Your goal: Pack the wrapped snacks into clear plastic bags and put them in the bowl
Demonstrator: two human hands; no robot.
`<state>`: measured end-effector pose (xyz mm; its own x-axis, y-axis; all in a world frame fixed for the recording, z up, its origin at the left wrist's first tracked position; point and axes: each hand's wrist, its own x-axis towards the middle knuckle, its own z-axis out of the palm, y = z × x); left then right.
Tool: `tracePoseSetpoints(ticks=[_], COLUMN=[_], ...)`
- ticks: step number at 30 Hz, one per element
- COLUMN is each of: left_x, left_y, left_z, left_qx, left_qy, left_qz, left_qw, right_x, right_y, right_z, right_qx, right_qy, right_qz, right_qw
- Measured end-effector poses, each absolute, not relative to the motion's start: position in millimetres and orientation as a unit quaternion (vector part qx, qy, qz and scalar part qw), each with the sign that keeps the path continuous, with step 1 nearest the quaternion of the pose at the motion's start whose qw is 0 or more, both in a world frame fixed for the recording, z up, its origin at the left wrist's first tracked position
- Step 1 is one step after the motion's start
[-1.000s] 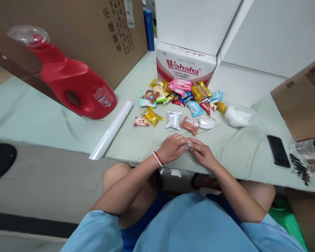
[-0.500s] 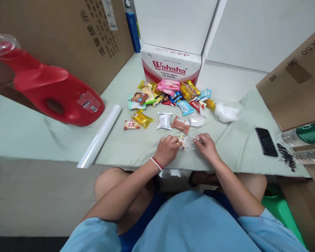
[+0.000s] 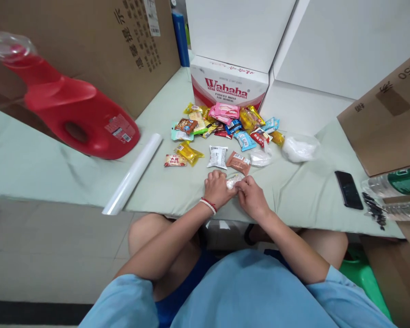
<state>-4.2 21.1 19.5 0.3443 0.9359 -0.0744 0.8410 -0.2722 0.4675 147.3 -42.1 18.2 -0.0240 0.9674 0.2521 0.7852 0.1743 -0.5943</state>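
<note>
Between my two hands is a small clear plastic bag with something pale inside, partly covered by my fingers. My left hand is closed on its left side, a bead bracelet at the wrist. Closed in a pinch, my right hand grips the bag's right end. Just beyond lie a brown snack packet and a white snack packet. Further left are a yellow packet and a flat red-and-cream packet.
A pile of wrapped snacks lies before the Wahaha box. White plastic bags sit right of it. At left are a plastic film roll and a red jug; at right, a phone and clear bottles.
The plastic bag came into view as my hands spread apart, stretched between them half a second ago. Since then my right hand has moved left, close to my left hand. The camera view has shifted slightly.
</note>
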Motion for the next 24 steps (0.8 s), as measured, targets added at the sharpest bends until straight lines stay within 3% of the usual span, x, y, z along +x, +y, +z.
tracePoseSetpoints(ticks=[5,12,18,21,24], left_x=[-12,-14,-2,0,2], left_y=[23,16,12,18,22], left_z=[27,38,34,25,17], left_qx=[0.790,0.643,0.593,0.531,0.512], left_qy=[0.553,0.454,0.372,0.411,0.433], left_qz=[0.092,0.292,0.332,0.354,0.337], left_qw=[0.249,0.544,0.632,0.651,0.661], right_x=[140,148,148,154,160], right_y=[-47,-58,-53,-51,-55], right_z=[11,6,-6,-6,-1], right_qx=[-0.630,-0.611,-0.587,-0.532,-0.499], right_qy=[-0.673,-0.582,-0.417,-0.328,-0.302], right_qz=[0.176,0.313,0.452,0.505,0.553], right_qw=[0.347,0.436,0.527,0.596,0.595])
